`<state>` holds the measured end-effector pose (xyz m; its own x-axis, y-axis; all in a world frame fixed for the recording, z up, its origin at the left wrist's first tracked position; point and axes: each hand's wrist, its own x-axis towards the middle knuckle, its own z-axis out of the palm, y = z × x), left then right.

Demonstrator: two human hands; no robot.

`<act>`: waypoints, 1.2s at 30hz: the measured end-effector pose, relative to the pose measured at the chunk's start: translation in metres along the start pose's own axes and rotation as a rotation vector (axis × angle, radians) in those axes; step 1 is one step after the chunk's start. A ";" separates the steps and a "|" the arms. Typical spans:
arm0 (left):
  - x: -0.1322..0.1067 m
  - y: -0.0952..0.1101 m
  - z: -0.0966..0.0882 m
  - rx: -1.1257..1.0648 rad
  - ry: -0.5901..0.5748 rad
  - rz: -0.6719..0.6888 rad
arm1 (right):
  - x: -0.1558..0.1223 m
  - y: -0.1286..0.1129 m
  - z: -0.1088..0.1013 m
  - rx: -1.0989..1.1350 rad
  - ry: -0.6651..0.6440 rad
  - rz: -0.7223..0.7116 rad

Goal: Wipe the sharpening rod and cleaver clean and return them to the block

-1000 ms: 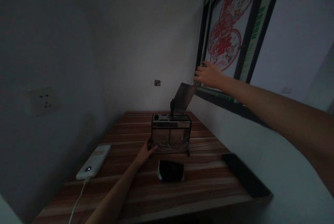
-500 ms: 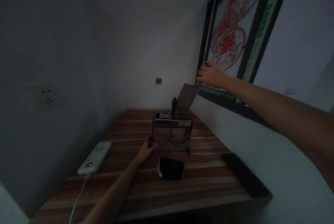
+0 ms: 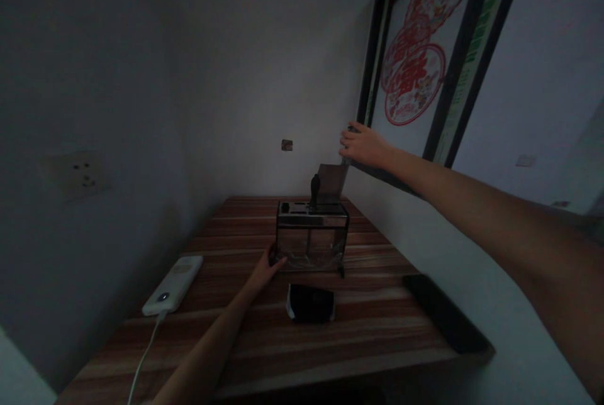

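A clear-walled knife block [image 3: 311,221] with a black frame stands on the table, and a black knife handle [image 3: 314,190] sticks up from its top. My right hand [image 3: 363,144] is closed around the handle of a broad-bladed cleaver [image 3: 333,180]. The cleaver's blade leans, its lower edge at or behind the top of the knife block; I cannot tell how far it is inside. My left hand [image 3: 268,268] grips the lower left corner of the knife block, thumb in front, with the other fingers partly hidden behind it.
In front of the knife block lies a small black object [image 3: 310,304] with whitish edges. A white power bank [image 3: 173,285] with a cable is at the left of the striped wooden table [image 3: 377,336]. A dark flat slab [image 3: 446,314] lies along the right edge, near the wall.
My right hand has moved left and slightly down with the cleaver, whose blade is now lower and shows less above the knife block. My left hand stays on the block.
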<state>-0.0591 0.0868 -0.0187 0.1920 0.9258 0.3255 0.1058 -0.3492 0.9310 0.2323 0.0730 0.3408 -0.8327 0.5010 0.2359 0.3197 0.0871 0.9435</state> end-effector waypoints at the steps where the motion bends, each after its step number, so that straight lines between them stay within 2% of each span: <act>1: 0.001 -0.001 0.000 -0.002 -0.001 0.011 | 0.002 -0.004 0.002 0.004 0.012 -0.008; 15: -0.001 -0.001 0.002 -0.061 0.016 0.009 | 0.010 -0.058 0.027 0.076 0.028 -0.117; 24: 0.004 -0.014 0.000 0.009 0.040 0.031 | 0.007 -0.072 0.032 0.131 -0.010 -0.104; 36: 0.000 -0.005 0.000 -0.007 0.023 -0.011 | 0.002 -0.092 0.040 0.169 0.011 -0.128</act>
<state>-0.0600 0.0886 -0.0235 0.1684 0.9326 0.3192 0.1012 -0.3384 0.9355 0.2193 0.1003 0.2457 -0.8758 0.4676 0.1199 0.2817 0.2935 0.9135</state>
